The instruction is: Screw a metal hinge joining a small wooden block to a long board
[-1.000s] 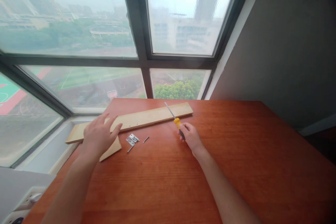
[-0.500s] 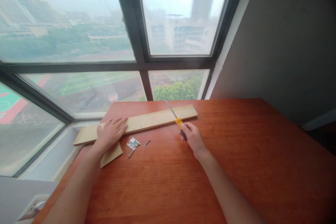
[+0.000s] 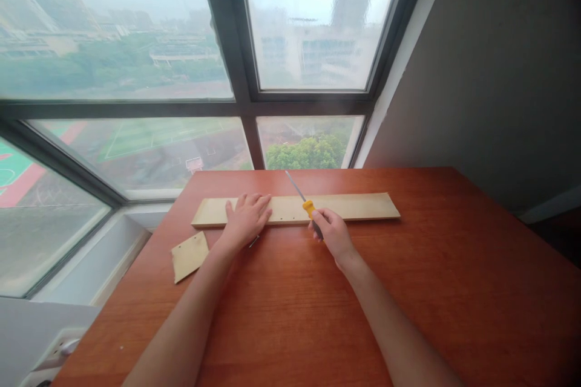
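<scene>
A long pale wooden board (image 3: 358,207) lies crosswise on the table, small holes along its near edge. My left hand (image 3: 247,217) rests on the board with its fingers spread. My right hand (image 3: 333,233) is closed around the handle of a yellow and black screwdriver (image 3: 308,208), whose metal shaft points up and away to the left, over the board. By my left wrist a screw (image 3: 254,241) shows partly. The hinge seen earlier is hidden behind my left arm. A short piece of wood (image 3: 190,257) with small holes lies left of that arm, apart from the board.
The reddish-brown table (image 3: 290,314) stands against a large window with a dark frame (image 3: 181,110). A grey wall (image 3: 490,84) rises at the right. At the lower left is a wall socket (image 3: 61,347) with something white plugged in.
My left hand has slid the long board to the right and straightened it, uncovering the short wooden piece. The hinge and other screws are now hidden by my arm. The screwdriver has hardly moved.
</scene>
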Motion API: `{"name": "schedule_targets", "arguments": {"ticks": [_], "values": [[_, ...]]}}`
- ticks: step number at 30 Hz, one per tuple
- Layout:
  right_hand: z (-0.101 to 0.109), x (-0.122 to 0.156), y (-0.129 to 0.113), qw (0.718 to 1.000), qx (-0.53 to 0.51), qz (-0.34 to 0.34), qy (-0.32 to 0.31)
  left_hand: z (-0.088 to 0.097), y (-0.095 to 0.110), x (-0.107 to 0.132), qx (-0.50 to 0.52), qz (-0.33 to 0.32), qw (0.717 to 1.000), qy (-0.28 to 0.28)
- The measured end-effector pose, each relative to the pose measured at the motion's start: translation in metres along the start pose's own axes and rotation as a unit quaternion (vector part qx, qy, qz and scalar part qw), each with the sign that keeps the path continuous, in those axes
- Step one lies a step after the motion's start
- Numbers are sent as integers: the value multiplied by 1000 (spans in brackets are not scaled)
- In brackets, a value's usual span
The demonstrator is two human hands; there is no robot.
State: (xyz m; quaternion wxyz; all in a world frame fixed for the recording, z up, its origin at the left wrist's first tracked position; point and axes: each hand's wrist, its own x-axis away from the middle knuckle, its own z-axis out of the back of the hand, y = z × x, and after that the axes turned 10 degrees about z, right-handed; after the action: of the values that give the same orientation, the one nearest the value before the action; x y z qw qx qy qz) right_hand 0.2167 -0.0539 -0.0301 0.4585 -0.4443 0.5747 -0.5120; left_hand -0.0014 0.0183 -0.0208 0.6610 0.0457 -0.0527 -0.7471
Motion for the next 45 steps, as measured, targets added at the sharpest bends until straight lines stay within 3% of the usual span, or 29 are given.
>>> {"name": "schedule_targets", "arguments": {"ticks": [6, 13, 15, 20, 23, 27, 30, 35, 39, 45], "values": [[1, 0, -1, 1000, 9, -4, -5, -2, 20, 5, 16, -6, 1000, 1], [0, 0, -1, 1000, 7, -7, -4, 3, 24, 8, 3, 10, 1000, -8], [0, 0, -1, 1000, 7, -7, -5, 7, 21, 13, -15, 13, 1000, 14], [1, 1, 0, 1000, 5, -3, -6, 25, -7, 49, -67, 50, 989, 124], [1, 1, 1, 1000, 4, -2, -7, 27, -29, 73, -61, 87, 989, 98], [1, 2, 1, 1000, 2, -2, -10, 18, -52, 94, -66, 60, 990, 109], [1, 2, 0, 1000, 1, -2, -9, 12, -68, 98, -48, 29, 988, 146], [0, 1, 0, 1000, 2, 0, -7, 0, -91, 94, 5, -22, 989, 143], [-1, 2, 1, 1000, 6, -1, -12, -4, -87, 95, 47, -46, 990, 123], [-1, 3, 2, 1000, 14, 0, -19, -2, -55, 104, 39, -78, 992, 90]]}}
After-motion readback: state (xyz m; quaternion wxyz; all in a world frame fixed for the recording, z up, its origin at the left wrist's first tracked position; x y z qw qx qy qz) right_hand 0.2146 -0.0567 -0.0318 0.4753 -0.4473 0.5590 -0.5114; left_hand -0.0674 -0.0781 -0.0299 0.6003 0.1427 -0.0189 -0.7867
